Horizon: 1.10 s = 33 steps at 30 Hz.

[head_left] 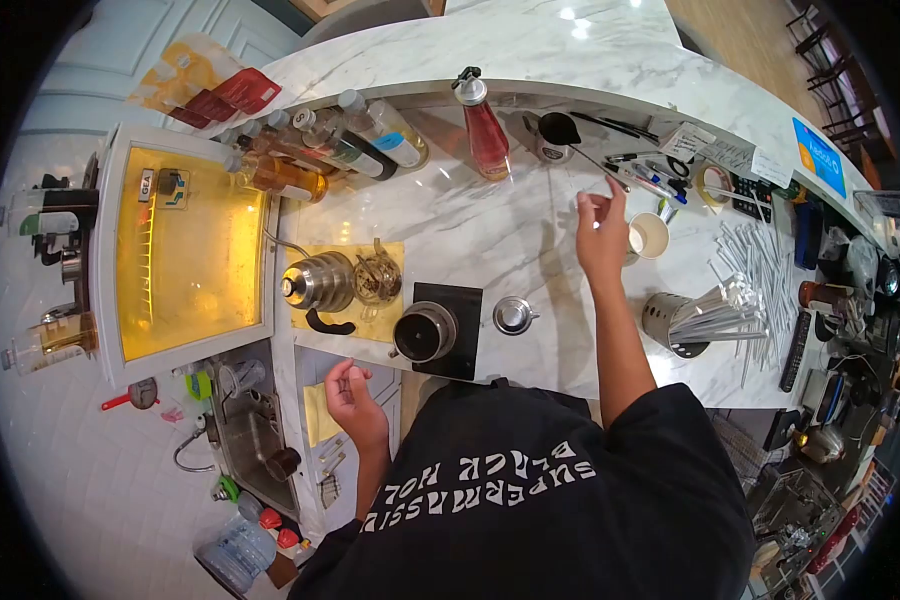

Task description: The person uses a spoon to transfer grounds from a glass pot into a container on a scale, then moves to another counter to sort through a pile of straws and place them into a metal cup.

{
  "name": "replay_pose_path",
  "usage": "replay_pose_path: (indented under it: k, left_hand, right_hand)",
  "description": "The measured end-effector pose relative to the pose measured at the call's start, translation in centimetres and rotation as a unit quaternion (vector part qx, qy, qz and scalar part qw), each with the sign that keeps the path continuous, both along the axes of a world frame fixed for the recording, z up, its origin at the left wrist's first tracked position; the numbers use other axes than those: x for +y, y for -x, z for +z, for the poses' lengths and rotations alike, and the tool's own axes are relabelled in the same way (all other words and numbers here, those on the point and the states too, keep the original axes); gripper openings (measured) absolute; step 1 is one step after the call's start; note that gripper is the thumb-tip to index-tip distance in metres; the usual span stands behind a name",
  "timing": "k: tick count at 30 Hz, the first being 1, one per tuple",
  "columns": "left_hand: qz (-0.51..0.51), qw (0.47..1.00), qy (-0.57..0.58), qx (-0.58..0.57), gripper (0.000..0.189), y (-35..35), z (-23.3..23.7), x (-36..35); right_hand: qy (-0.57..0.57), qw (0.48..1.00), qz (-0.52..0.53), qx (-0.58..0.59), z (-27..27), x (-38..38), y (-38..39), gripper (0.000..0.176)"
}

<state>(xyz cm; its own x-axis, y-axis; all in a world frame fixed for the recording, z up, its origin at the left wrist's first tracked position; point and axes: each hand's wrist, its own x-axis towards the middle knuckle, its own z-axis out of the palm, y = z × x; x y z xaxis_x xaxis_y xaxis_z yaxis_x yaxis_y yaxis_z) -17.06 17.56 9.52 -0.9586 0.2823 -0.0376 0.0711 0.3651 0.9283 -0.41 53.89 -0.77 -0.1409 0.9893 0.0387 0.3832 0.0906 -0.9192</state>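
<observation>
My right hand (600, 232) hovers over the counter with thumb and index finger apart. Its fingertips are close to the end of a thin metal stirring stick (598, 163), which leans from a dark-mouthed pitcher (557, 136); whether they touch cannot be made out. Beside that wrist are paper cups (651, 236). My left hand (352, 392), loosely curled with nothing visible in it, is off the counter's near edge. Nearby, a metal cup (425, 332) sits on a black scale (462, 312). A small metal piece (513, 315) lies to its right. A kettle (322, 284) and a glass jug (378, 278) stand left.
Bottles (395, 138) and a red pump bottle (485, 132) line the far side. Wrapped straws (750, 280) and a perforated metal holder (665, 318) occupy the right. Pens and scissors (677, 166) lie beyond my right hand. A lit cabinet (192, 255) and sink (245, 435) are left.
</observation>
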Motion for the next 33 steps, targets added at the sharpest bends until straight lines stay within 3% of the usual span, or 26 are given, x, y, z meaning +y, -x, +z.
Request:
replay_pose_path:
  k: [4,7,12,15,21,22,26,29,30,33]
  left_hand:
    - [-0.013,1.0,-0.018,0.01,0.017,-0.3,-0.9,-0.4]
    - [-0.017,1.0,-0.018,0.003,0.016,-0.6,-3.0,-1.5]
    - [-0.032,0.999,-0.011,-0.036,0.017,-1.1,-6.5,-3.5]
    - [-0.071,0.997,-0.011,-0.041,0.018,-0.6,-8.0,-4.7]
    - [-0.144,0.989,0.01,-0.042,0.019,1.7,-8.6,-5.2]
    - [-0.157,0.986,-0.019,-0.05,0.019,2.1,-8.7,-5.3]
    - [-0.205,0.975,-0.056,-0.059,0.018,4.0,-9.0,-6.4]
    - [-0.221,0.971,-0.048,-0.078,0.016,5.4,-9.1,-7.9]
    - [-0.249,0.967,-0.032,-0.034,0.015,5.9,-8.7,-8.2]
    - [-0.319,0.946,0.003,0.055,0.013,6.9,-7.7,-8.7]
  right_hand:
    - [0.036,0.997,0.073,-0.018,0.3,-5.1,-0.5,0.064]
    - [-0.101,0.979,0.157,-0.079,-2.1,-8.8,-1.0,0.064]
    - [-0.099,0.932,0.289,-0.197,-3.5,-15.3,-1.6,0.058]
    - [-0.153,0.898,0.324,-0.256,-5.0,-18.0,-2.2,0.057]
    - [-0.156,0.897,0.282,-0.303,-4.2,-23.4,-3.5,0.066]
    - [-0.134,0.898,0.278,-0.314,-3.7,-24.3,-3.7,0.08]
    - [-0.107,0.9,0.243,-0.346,-2.9,-28.2,-4.5,0.094]
    - [-0.119,0.897,0.217,-0.365,-4.1,-31.3,-4.9,0.094]
    - [-0.13,0.897,0.204,-0.371,-4.6,-32.1,-4.9,0.079]
    - [-0.164,0.898,0.143,-0.382,-5.4,-34.0,-4.3,0.06]
